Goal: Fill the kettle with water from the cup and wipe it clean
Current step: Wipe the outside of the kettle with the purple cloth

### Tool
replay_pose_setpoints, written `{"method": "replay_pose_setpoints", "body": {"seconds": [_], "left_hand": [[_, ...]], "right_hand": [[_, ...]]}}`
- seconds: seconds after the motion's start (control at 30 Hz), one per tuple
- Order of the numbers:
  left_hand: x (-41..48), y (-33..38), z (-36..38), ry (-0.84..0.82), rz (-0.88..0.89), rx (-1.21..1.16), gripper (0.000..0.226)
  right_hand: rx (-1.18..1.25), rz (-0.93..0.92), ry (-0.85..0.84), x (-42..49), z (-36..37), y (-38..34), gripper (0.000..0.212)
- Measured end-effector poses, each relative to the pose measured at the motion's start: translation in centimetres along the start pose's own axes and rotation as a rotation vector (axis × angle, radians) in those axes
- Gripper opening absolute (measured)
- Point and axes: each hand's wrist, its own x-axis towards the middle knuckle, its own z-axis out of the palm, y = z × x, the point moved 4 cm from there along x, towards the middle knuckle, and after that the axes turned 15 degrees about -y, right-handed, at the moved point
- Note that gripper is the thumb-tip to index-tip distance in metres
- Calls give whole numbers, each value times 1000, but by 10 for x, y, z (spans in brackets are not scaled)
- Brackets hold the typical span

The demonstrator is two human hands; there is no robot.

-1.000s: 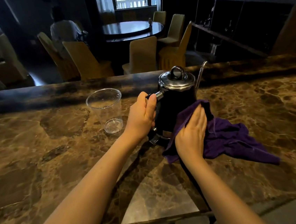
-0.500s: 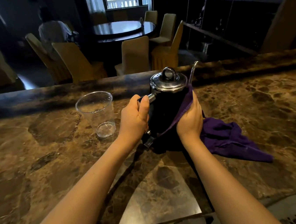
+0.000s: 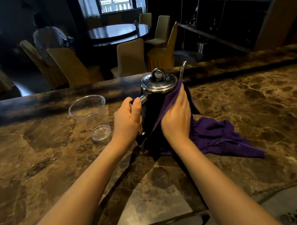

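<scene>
1. Since a second ago, risen: right hand [image 3: 176, 117] and its fold of purple cloth [image 3: 218, 136], from low on the kettle's flank up to just under the lid, at centre frame. Left hand unmoved on the handle; cup in the same spot.

2. Nearest, lower half of frame: two bare forearms reaching up from the bottom corners over the brown marble counter [image 3: 254, 116], converging on the kettle — one to brace, one to wipe.

3. Centre, left of the kettle: left hand [image 3: 128, 120] curled closed round the dark handle, thumb on top near the metal collar. Likely held so to keep the pot from sliding or turning under the rubbing.

4. Centre right: right hand flat, fingers [image 3: 182, 97] extended and together, pressing cloth against the black side rather than gripping it. Rest of the cloth trailing loose on the counter toward the right — slack, probably left free for the stroke.

5. Kettle [image 3: 153, 110] upright on the counter at frame centre, shiny lid [image 3: 158, 83] seated, thin spout [image 3: 182, 70] pointing away to the upper right.

6. Left of centre: clear plastic cup [image 3: 91, 116], upright, seemingly empty, near the left hand but apart — so pouring judged done, wiping under way.

7. Beyond, upper frame: dim room with round table [image 3: 117, 31] and covered chairs [image 3: 130, 55].
</scene>
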Motion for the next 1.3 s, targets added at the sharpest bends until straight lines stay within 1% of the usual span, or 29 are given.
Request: {"method": "replay_pose_setpoints", "body": {"seconds": [0.03, 0.1, 0.13, 0.17, 0.23, 0.3, 0.37, 0.43, 0.47, 0.53, 0.63, 0.77, 0.87, 0.93, 1.0, 1.13, 1.2, 1.3], "left_hand": [[0, 0, 0, -4, -3, -13, 29], [0, 2, 1, -17, -11, -42, 29], [-1, 3, 0, -30, -14, -61, 28], [-1, 4, 0, -44, -16, -79, 28], [-2, 5, -1, -71, -26, -85, 27], [-3, 7, -5, -99, -30, -24, 29], [-2, 8, -10, -112, -17, 115, 36], [-1, 9, -14, -117, -5, 284, 41], [0, 9, -16, -125, 0, 330, 41], [2, 9, -18, -155, 15, 346, 38], [5, 7, -20, -187, 11, 323, 37], [8, 7, -18, -206, 9, 324, 42], [8, 7, -17, -202, 28, 332, 37], [7, 7, -17, -196, 30, 333, 30], [8, 7, -18, -210, 20, 318, 28], [10, 6, -20, -280, 38, 299, 26], [13, 5, -23, -305, 45, 303, 27], [17, 3, -26, -335, 47, 305, 31]], "right_hand": [[90, -13, 2, 9, -7, 5, 48], [221, 90, -65, 24, -13, 23, 39], [246, 149, -101, 26, -13, 33, 38], [249, 162, -108, 24, -11, 37, 38], [199, 58, -79, 6, -8, 33, 41], [51, -49, -111, -26, 1, 25, 50], [-173, -160, -202, -55, 9, 21, 57], [-466, -306, -230, -66, 15, 16, 54], [-619, -352, -222, -65, 16, 11, 53], [-833, -402, -195, -56, 16, 4, 51], [-993, -472, -156, -42, 15, 1, 48], [-1118, -573, -158, -39, 22, -6, 41], [-1120, -630, -194, -44, 27, -8, 43], [-1087, -721, -213, -51, 29, -4, 43], [-1029, -763, -247, -57, 26, 4, 41], [-1048, -699, -333, -66, 15, 26, 45], [-1013, -639, -335, -67, 5, 36, 48], [-896, -527, -296, -56, -10, 39, 51]]}}
